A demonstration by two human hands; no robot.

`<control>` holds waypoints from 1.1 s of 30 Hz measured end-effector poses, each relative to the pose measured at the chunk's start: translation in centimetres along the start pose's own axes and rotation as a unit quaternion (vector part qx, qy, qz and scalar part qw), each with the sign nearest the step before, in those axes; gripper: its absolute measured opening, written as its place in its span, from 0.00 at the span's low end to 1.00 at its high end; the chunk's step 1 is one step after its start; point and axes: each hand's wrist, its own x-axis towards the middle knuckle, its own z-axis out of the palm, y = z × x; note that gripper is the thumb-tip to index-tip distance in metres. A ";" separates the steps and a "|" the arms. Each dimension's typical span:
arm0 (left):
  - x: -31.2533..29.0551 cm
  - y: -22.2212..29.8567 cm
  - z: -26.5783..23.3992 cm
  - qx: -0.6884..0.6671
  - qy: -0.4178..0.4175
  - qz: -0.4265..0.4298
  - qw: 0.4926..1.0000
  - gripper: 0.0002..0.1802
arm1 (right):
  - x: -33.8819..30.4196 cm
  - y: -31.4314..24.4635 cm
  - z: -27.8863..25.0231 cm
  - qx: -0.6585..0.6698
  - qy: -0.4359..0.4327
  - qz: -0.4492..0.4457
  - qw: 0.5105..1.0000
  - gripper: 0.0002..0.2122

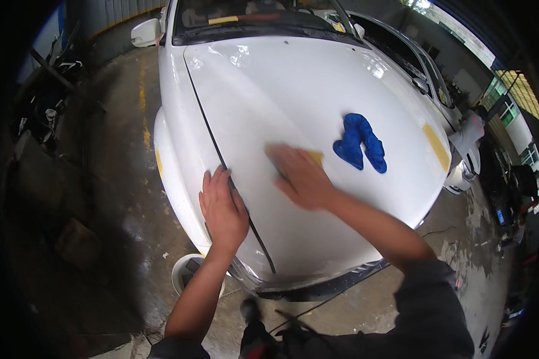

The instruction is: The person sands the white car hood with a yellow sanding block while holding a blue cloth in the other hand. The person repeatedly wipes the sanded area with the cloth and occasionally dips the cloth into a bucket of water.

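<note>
A white car hood (281, 90) spreads in front of me. My right hand (302, 176), smeared by motion, presses a yellow piece of sandpaper (315, 157) against the middle left of the hood; the paper's ends stick out past the fingers, and the rest is hidden under the hand. Over the dark gap between hood and fender, my left hand (223, 206) rests flat with fingers stretched, holding nothing. A crumpled blue cloth or glove-like item (360, 142) lies on the hood to the right of my right hand.
A yellow strip (436, 148) lies along the hood's right side. Below the left fender stands a white bucket (181, 276) with dark contents. Another bucket (459, 179) is beyond the right front corner. A dark car (395, 45) stands close at the far right.
</note>
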 end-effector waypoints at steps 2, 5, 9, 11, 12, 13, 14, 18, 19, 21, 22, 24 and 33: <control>-0.4 0.6 -0.5 0.007 0.005 -0.013 1.000 0.29 | -8.5 -3.8 -4.3 -0.008 -0.096 0.007 0.995 0.35; -0.3 0.5 -0.8 0.025 0.011 -0.026 0.999 0.29 | -9.0 -2.5 -4.3 -0.034 -0.145 0.005 0.989 0.37; -0.9 0.7 1.0 -0.003 0.044 0.033 0.999 0.28 | 3.0 4.2 -1.0 -0.059 -0.103 0.029 0.992 0.33; -1.1 1.7 3.1 -0.024 0.045 0.037 0.998 0.26 | 6.5 7.7 -0.8 -0.071 -0.055 0.019 0.996 0.34; -0.5 1.4 2.9 -0.022 0.046 0.043 0.998 0.25 | 5.4 7.0 -0.9 -0.058 -0.047 0.010 0.997 0.35; -0.8 0.6 2.3 -0.005 0.058 0.048 0.997 0.23 | 3.4 5.6 -0.2 -0.038 -0.045 0.004 0.998 0.35; -0.8 0.0 2.2 0.012 0.077 0.054 0.995 0.21 | 1.9 4.5 -0.3 -0.022 -0.039 -0.008 0.999 0.35; -3.9 0.4 0.1 0.098 0.106 -0.018 0.989 0.21 | -14.4 -2.0 -3.7 0.026 -0.114 -0.046 0.992 0.38; -4.0 0.5 0.3 0.092 0.099 -0.035 0.990 0.22 | -16.9 -3.3 -5.8 0.027 -0.158 -0.030 0.987 0.39; -4.0 2.4 0.9 0.088 0.092 -0.048 0.991 0.21 | -18.1 -2.4 -7.2 -0.006 -0.193 -0.033 0.981 0.37; -4.2 2.6 0.8 0.092 0.086 -0.059 0.990 0.20 | -17.1 -1.8 -6.1 -0.042 -0.185 -0.057 0.980 0.36; -4.2 2.5 1.2 0.074 0.085 -0.057 0.992 0.21 | -9.9 1.0 -4.0 -0.052 -0.145 -0.028 0.988 0.34; -4.3 0.5 0.6 0.087 0.113 -0.011 0.990 0.19 | -8.5 -1.0 -3.0 0.057 -0.053 -0.091 0.993 0.33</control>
